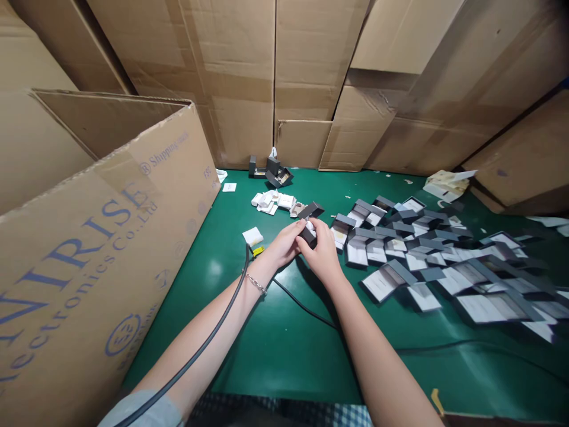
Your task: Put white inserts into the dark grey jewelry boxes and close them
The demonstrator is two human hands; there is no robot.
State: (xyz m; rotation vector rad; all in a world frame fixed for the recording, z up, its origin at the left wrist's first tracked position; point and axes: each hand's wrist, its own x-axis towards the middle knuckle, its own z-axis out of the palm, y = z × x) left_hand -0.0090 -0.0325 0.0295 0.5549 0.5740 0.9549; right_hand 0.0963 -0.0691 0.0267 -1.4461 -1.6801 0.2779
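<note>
Green desk, carton wall behind; left hand and right hand together, clamped on small dark grey box, long axis pointing away, slightly right.

**Cardboard walls around a green desk**

Flattened cardboard sheets stood overlapping along the far edge of the green desk, leaning toward it. A tall open carton with blue printed lettering ran along the left edge, a brown carton filled the far right corner, and light left a pale glare on the surface.
</note>
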